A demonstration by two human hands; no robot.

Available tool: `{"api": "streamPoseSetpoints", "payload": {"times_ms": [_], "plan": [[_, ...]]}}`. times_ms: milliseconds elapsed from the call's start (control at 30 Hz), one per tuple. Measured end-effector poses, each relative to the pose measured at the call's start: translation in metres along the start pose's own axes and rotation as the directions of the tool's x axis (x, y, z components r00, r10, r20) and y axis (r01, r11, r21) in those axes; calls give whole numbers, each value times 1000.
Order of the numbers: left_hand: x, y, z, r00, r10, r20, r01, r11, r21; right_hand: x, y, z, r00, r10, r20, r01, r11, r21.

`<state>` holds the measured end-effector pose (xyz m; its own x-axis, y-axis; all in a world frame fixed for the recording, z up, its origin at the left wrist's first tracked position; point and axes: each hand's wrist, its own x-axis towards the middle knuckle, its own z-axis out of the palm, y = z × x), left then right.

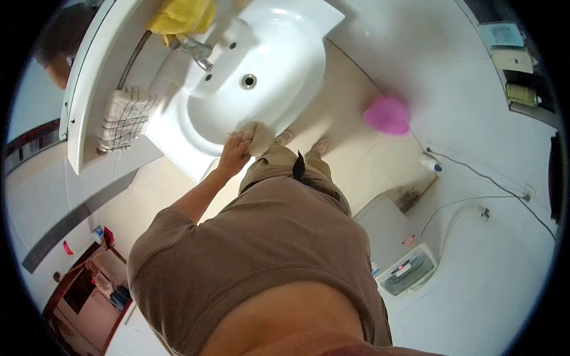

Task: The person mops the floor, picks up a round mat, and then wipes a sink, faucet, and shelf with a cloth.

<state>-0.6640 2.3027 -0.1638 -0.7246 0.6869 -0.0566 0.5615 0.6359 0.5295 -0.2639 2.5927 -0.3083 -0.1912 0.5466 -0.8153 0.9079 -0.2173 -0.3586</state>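
My left hand (234,155) is at the near edge of the white washbasin (285,98). Its fingers press on a crumpled beige cloth (256,137) that lies over the basin's rim. The fingers look bent round the edge of the cloth, and part of the cloth hangs towards my trousers. No part of my right hand shows; the right arm is hidden beyond my body. A metal tap (196,52) stands at the back of the basin, and the round drain (248,81) shows in its bowl.
A yellow cloth (181,16) lies by the tap. A checked towel (123,117) hangs on the left wall, under the mirror cabinet (89,77). On the floor stands a pink basin (387,115). A washing machine (408,270) and cables (475,169) are to the right.
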Motion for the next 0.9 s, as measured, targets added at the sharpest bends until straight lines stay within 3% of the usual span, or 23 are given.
{"api": "streamPoseSetpoints", "payload": {"times_ms": [133,167,200,233,267,300,333,367,433,467,500,533,567,600,700,767,833,900], "plan": [[87,49,45,996,-46,-79,40,996,-74,71,23,-50,989,-98,-113,88,993,-84],[113,61,55,987,-30,-156,20,998,-62,82,21,-67,971,-210,-116,185,963,-198],[137,72,63,973,-16,-230,5,999,-48,52,-23,-101,885,-466,10,431,810,-397],[162,70,74,968,-10,-251,-12,996,-87,62,-24,-111,880,-475,23,443,802,-401],[187,68,84,962,-5,-272,-31,991,-127,77,-17,-125,947,-306,97,311,949,-42],[210,76,87,945,-28,-326,11,998,-55,91,-14,-136,960,-157,233,83,951,297],[233,84,85,924,-47,-380,57,998,16,26,-95,-144,995,-17,103,3,992,129],[253,87,83,919,-57,-391,69,997,17,32,-102,-151,994,-26,110,13,993,119],[292,88,78,888,-116,-446,140,990,23,39,-106,-174,928,-226,296,272,954,-123],[309,86,72,880,-127,-458,150,989,15,113,-34,-172,860,-9,510,-185,927,327],[327,83,65,874,-158,-459,198,979,40,184,35,-171,708,209,674,-658,541,523],[346,77,60,868,-188,-459,244,967,65,172,6,-178,879,153,452,-366,824,433],[364,68,53,863,-197,-465,252,966,59,158,-26,-180,947,105,304,-186,949,253],[383,56,44,860,-272,-432,326,944,54,152,-49,-182,972,75,222,-105,986,127],[423,29,10,788,-483,-382,494,866,-77,149,-100,-189,983,17,182,-16,1000,-7],[440,22,-7,649,-584,-488,604,785,-135,151,-129,-197,984,-11,178,23,997,-71],[459,4,-18,590,-603,-537,510,794,-332,153,-154,-201,983,-24,184,48,991,-127],[489,-12,-22,590,-436,-679,429,882,-194,157,-174,-205,981,-33,192,68,982,-175]]}}
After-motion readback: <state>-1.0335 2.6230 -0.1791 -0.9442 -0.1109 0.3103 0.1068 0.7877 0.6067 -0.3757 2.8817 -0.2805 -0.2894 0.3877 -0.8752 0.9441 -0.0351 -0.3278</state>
